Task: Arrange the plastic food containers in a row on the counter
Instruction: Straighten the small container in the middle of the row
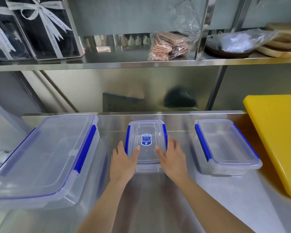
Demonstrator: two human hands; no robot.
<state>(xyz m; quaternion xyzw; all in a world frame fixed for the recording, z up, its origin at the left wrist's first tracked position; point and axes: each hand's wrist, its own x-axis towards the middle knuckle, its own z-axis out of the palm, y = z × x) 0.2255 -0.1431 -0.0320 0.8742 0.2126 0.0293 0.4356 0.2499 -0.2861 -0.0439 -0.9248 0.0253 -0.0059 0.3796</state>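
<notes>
Three clear plastic containers with blue clips stand on the steel counter (158, 199). The large container (42, 157) is at the left. The small container (146, 142), with a blue label on its lid, is in the middle. A medium container (225, 145) sits at the right. My left hand (123, 162) grips the small container's near left corner, thumb on the lid. On the near right corner my right hand (171, 158) does the same.
A yellow cutting board (279, 137) lies at the counter's right end. Above, a steel shelf (107, 64) carries black gift boxes with ribbons, a bag of brown packets and wooden boards. A steel backsplash closes the rear.
</notes>
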